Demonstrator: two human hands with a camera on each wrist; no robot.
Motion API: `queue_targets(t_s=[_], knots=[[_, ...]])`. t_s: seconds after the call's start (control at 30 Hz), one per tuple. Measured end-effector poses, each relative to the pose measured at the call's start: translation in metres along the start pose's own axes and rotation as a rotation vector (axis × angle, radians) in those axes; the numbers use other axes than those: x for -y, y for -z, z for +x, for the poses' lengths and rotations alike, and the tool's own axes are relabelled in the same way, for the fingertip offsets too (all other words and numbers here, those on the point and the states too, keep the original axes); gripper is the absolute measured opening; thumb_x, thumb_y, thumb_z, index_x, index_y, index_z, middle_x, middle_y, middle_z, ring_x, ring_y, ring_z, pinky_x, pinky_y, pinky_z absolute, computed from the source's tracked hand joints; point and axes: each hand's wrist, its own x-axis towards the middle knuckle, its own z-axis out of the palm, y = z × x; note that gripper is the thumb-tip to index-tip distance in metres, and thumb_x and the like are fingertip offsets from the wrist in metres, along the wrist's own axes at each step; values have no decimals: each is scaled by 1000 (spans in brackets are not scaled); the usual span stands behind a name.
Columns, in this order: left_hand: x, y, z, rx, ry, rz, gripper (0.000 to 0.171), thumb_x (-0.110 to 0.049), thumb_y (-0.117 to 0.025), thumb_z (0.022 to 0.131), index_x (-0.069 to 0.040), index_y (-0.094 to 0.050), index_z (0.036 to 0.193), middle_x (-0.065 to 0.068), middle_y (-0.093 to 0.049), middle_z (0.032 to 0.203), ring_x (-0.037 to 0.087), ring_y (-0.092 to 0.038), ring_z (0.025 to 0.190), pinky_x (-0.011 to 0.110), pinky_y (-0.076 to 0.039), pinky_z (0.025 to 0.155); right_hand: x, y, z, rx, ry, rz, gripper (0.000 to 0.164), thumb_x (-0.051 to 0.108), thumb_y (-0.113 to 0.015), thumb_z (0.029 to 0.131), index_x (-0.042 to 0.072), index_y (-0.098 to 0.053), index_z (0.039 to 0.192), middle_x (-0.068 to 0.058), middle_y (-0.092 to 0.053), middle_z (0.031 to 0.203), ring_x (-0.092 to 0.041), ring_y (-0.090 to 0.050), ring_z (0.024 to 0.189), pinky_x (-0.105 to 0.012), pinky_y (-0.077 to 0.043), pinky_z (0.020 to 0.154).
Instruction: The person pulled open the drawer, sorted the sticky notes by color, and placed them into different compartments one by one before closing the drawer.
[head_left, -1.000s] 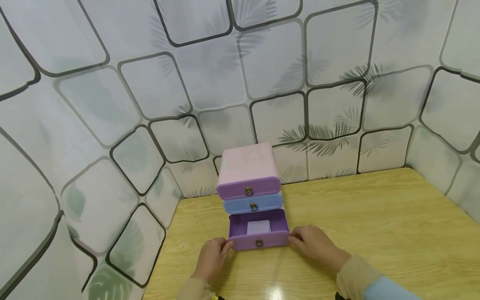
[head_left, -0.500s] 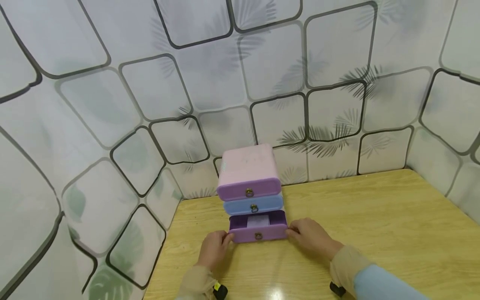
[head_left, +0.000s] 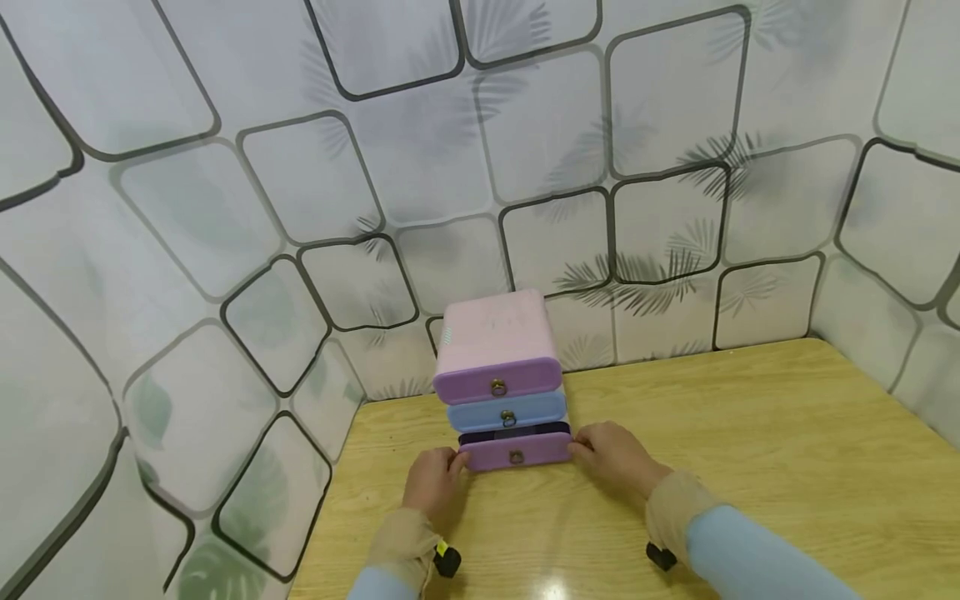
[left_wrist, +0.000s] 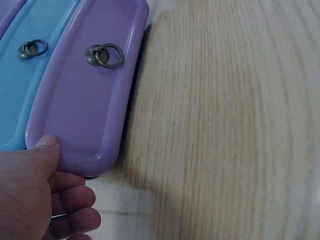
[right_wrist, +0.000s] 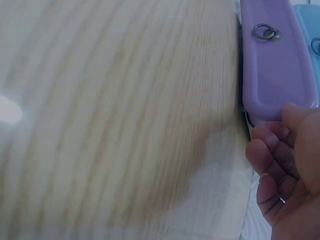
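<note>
A small chest of drawers with a pale pink top stands against the back wall. Its bottom purple drawer is pulled out a little, with a narrow dark gap above its front. At that drawer's left end my left hand grips the edge, thumb on the front and fingers curled beside it. My right hand pinches the right end in the same way. A brass ring pull hangs at the middle of the front, touched by neither hand. Whatever lies inside the drawer is hardly visible.
Above sit a blue drawer and an upper purple drawer, both pushed in. The wooden table extends to the right. A patterned wall covering encloses the back and sides.
The bottom drawer has slid inward, away from me, with both hands moving along with it. The white block seen inside it earlier is now almost wholly covered.
</note>
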Motion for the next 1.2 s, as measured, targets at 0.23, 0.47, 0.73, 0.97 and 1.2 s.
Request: queue_targets(t_s=[0.23,0.47,0.73,0.97,1.2], knots=[[1,-1,13,-5,-47,91,37,-29,-63,94,-16,-54,60,-5,-53,57,11,-49,51,29,-39,47,-3,1,11,2,-24,8,16,19,-67,91,13,-70,78,9,-60,67,-7,-51,59,-27,-45,55],[-4,0,19,-16,-79,193,37,-28,-65,92,-15,-52,60,1,-56,58,22,-57,54,37,-42,47,-8,-1,17,-28,-18,-21,16,20,-68,90,13,-70,76,9,-61,67,-6,-52,59,-28,-45,54],[-10,4,22,2,-92,270,33,-27,-65,93,-12,-56,65,4,-59,61,25,-60,57,39,-46,46,-8,-2,19,-31,-43,-24,20,23,-68,91,14,-69,73,11,-59,63,-6,-52,57,-27,-45,54],[-11,2,25,26,-72,296,36,-30,-63,94,-14,-53,63,4,-59,60,25,-61,55,38,-45,44,-9,-4,20,-50,-30,-61,25,22,-68,91,15,-65,67,10,-54,59,-8,-47,53,-27,-41,51],[-6,-3,17,7,-67,225,32,-27,-65,93,-14,-56,65,1,-57,60,20,-57,53,34,-42,45,-15,-5,14,-27,-42,-31,23,21,-66,92,16,-65,70,10,-52,57,-7,-43,51,-26,-37,49]])
